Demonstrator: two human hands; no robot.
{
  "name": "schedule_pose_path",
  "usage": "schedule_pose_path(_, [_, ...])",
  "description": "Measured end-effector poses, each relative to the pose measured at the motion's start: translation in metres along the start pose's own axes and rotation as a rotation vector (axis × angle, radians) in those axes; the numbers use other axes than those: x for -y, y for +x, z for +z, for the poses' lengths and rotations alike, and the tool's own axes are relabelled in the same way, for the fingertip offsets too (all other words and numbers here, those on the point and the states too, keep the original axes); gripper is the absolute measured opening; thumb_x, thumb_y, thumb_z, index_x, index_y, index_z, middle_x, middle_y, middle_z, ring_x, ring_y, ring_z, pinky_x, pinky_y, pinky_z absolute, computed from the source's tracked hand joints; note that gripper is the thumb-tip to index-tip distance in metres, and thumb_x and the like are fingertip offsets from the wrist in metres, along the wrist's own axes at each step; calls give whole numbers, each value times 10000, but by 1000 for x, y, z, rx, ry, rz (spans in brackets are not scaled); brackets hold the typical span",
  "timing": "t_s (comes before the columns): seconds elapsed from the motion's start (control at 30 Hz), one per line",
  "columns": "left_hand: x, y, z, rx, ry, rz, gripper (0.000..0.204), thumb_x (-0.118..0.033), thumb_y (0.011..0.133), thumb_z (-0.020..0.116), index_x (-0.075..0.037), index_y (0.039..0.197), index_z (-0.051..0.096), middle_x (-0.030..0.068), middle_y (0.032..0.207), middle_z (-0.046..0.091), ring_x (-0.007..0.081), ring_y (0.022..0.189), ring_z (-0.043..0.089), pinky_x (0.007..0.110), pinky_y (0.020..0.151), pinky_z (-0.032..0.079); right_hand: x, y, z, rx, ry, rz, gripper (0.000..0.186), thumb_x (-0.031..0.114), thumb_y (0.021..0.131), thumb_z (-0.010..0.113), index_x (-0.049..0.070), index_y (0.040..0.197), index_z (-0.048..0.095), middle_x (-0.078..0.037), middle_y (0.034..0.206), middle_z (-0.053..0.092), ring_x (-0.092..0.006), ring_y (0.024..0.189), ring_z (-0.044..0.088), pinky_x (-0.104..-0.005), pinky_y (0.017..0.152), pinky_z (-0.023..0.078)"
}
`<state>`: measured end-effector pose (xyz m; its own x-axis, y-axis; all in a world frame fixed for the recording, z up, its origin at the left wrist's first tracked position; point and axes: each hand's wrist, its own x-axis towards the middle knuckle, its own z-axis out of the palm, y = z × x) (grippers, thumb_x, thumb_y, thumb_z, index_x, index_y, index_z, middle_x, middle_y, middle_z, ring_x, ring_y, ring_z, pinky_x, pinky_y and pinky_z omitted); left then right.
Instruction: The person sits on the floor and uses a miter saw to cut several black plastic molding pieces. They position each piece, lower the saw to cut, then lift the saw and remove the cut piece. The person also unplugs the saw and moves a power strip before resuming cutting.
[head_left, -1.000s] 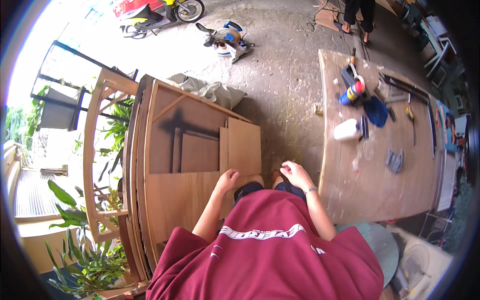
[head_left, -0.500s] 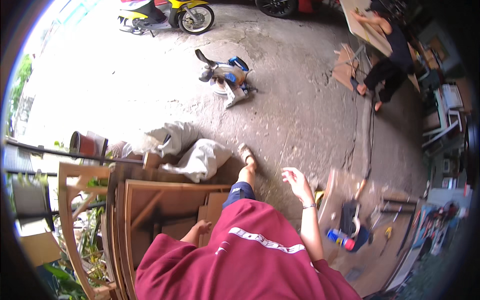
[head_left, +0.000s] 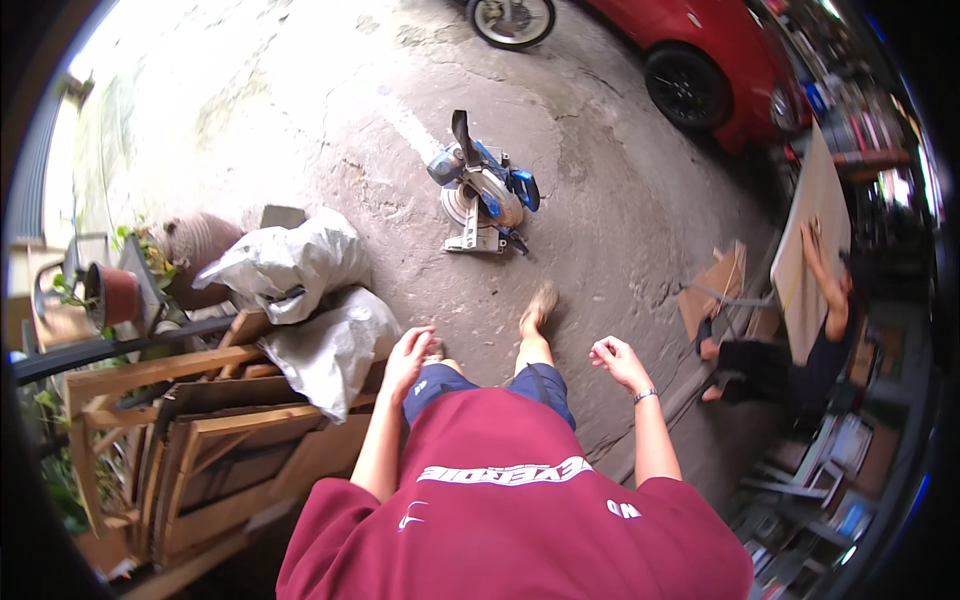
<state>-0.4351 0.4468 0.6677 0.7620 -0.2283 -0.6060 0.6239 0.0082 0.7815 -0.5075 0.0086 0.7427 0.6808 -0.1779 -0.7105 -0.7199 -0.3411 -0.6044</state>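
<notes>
My left hand (head_left: 408, 362) hangs in front of the left thigh, its fingers loosely bent with nothing seen in them. A wristband circles the wrist of my right hand (head_left: 620, 364), which is held out over the concrete floor, empty, with fingers half curled. Neither hand touches anything. Ahead of my feet a blue and grey miter saw (head_left: 485, 190) stands on the floor, its handle pointing up and away.
White sacks (head_left: 330, 340) and leaning wooden frames (head_left: 230, 430) line the left side, beside a potted plant (head_left: 112, 295). At right a person (head_left: 800, 360) works at a light board (head_left: 815, 240). Beyond are a red car (head_left: 730, 60) and a motorbike wheel (head_left: 512, 18).
My view has turned to the right and the saw is closer. My left hand has swung forward and up; the right hand has lowered slightly. More of the car shows.
</notes>
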Motion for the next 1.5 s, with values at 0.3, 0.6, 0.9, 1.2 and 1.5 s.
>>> schedule_pose_path(0.3, [185,-21,130,-952,-300,-572,287,-305,1013,523,-99,1187,621,38,949,676,94,719,608,247,618,485,118,407,-149,172,-56,-188,277,366,1002,577,91,1033,569,-15,896,657,-83,748,599,-231,641,473])
schedule_pose_path(0.6, [105,-86,477,-661,-721,-825,227,-190,1018,543,-12,1123,636,30,986,666,106,910,589,278,820,500,86,714,-58,343,-605,-223,534,542,948,589,25,1084,582,-59,991,663,-150,916,623,-305,821,495])
schedule_pose_path(0.9, [73,2,569,-778,-834,-1111,278,-267,1029,517,-75,1189,638,35,1014,674,81,821,583,238,681,457,81,754,28,409,-699,-21,770,629,883,606,-78,1188,636,-203,1166,671,-262,1081,631,-382,959,467])
schedule_pose_path(1.2, [75,118,479,-802,-351,-781,360,-297,1020,530,-43,1263,608,108,1091,685,173,941,642,326,855,511,62,765,43,559,114,297,250,272,858,721,58,857,591,-69,755,645,-219,731,672,-366,742,558])
schedule_pose_path(1.5, [64,65,413,-1028,-535,-457,318,-257,1034,516,-46,1257,600,92,1021,697,150,883,643,303,825,513,295,686,157,607,-269,39,470,593,825,612,159,659,542,9,581,545,-133,477,496,-264,478,397])
